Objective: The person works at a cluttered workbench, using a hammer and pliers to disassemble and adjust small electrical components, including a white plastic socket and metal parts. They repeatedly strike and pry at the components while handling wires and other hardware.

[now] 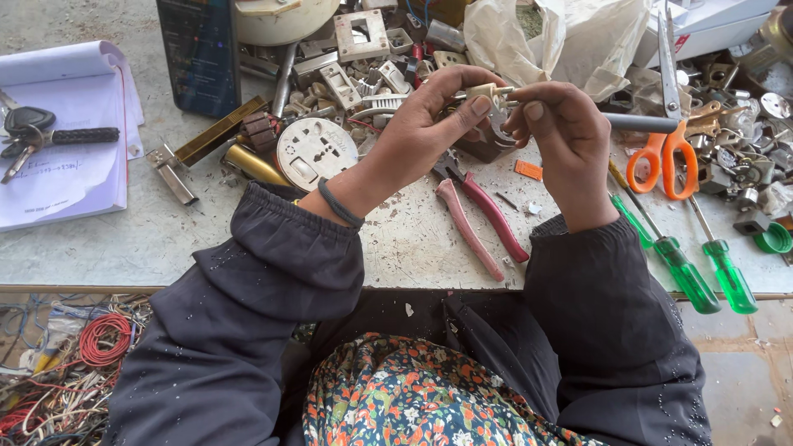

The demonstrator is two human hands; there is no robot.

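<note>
- Closest to us, below the desk point(248, 256) edge, there's a lap in floral fabric and two dark sleeves, with a tangle of red and white wires point(74, 363) on the floor to the left.
- Just past that edge, pink-handled pliers point(479, 219) lie flat on the scuffed, paint-flecked surface, handles pointing back toward us. Two green-handled screwdrivers point(702, 268) sit off to the right, shafts angled up-left.
- Up in the air above the pliers, both our hands meet around a small cream plastic fitting point(489, 99) with a metal bit on it. The left hand point(429, 124) has its fingers clamped on it from the left, thumb on the near face. The right hand point(562, 136) is closed around a thin grey metal rod point(640, 123).
- The rod's long axis runs roughly level, left to right, with its working end at the fitting, right between the two thumbs. So the fitting sits just left of the right fingers, touching the left ones; the left hand is the nearer.
- Behind the hands it's clutter: a round white socket plate point(315, 151), a brass bar point(216, 130), grey switch bits, orange-handled scissors point(665, 149), crinkly plastic bag point(562, 41).
- Far left there's a notepad point(58, 177) with keys point(33, 132) on it, and a dark phone point(200, 54).
</note>
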